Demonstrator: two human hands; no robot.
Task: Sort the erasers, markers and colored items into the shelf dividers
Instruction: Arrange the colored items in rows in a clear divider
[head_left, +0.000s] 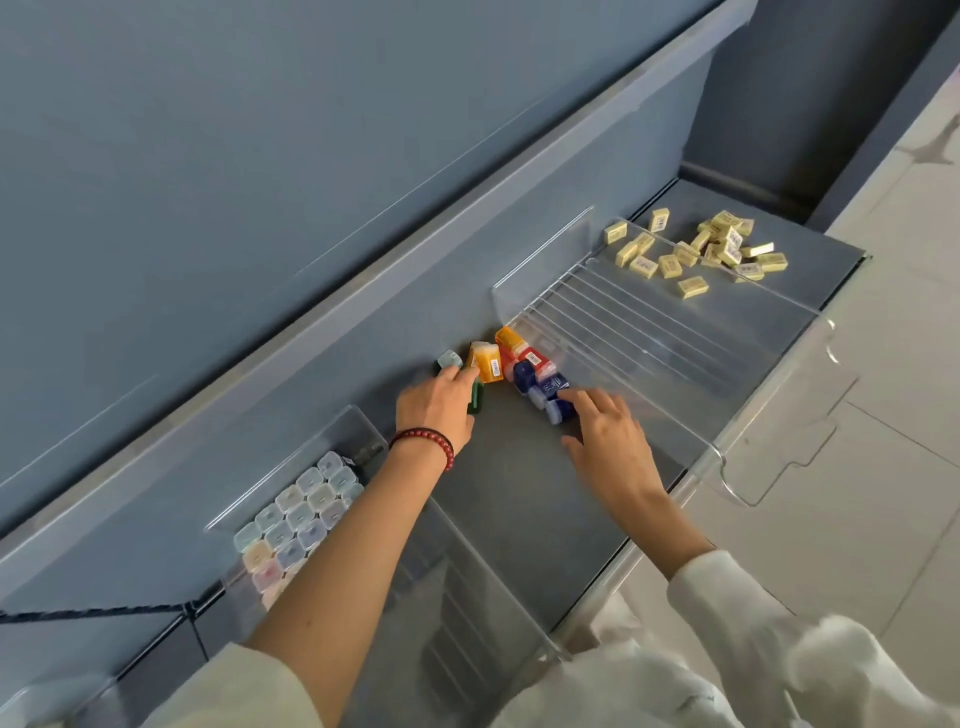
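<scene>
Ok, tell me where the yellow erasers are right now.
In the head view, the yellow erasers lie scattered at the far right end of the shelf, just past the clear ribbed divider.

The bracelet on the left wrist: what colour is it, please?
The bracelet is red, made of round beads; the head view shows it.

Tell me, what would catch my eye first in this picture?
First comes the bright cluster of colored items, yellow, red, blue and green, at the middle of the shelf, with the left hand and right hand touching it from either side. Next come the pale yellow erasers scattered at the far right. The pastel-capped markers sit packed beside a clear divider at the near left.
</scene>
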